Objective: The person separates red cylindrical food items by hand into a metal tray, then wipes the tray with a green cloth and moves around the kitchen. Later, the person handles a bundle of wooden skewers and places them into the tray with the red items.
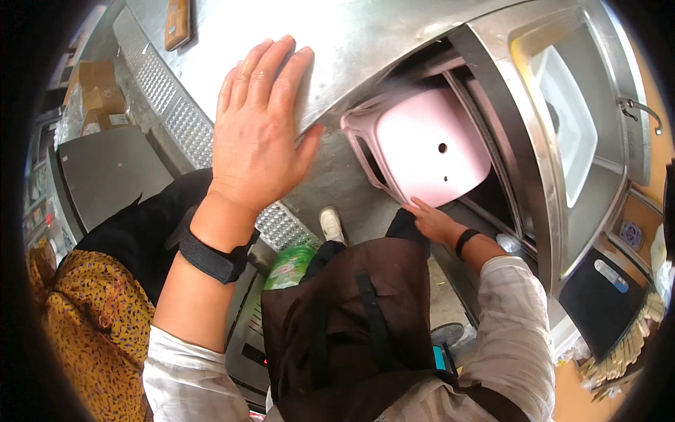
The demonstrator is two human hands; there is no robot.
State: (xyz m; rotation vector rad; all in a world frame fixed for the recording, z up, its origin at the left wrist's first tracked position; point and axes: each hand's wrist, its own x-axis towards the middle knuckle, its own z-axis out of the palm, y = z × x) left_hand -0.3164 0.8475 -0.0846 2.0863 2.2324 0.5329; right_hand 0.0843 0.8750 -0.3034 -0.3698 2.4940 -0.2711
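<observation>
My left hand is spread palm down at the edge of a stainless steel worktable, fingers slightly apart, holding nothing. It appears to rest on the tabletop, though the contact under the palm is hidden. Lower right, my right hand grips the near rim of a pink plastic stool. The stool is tilted, its smooth face with two holes turned up at me. Its far end is partly under the steel counter, beside the metal frame bars. The right thumb and fingertips are partly hidden by the rim and sleeve.
A wooden-handled tool lies at the worktable's far left. Right stands a steel sink holding a white plastic tub. A person in patterned yellow clothing is close on my left. A green plastic package stands by my legs.
</observation>
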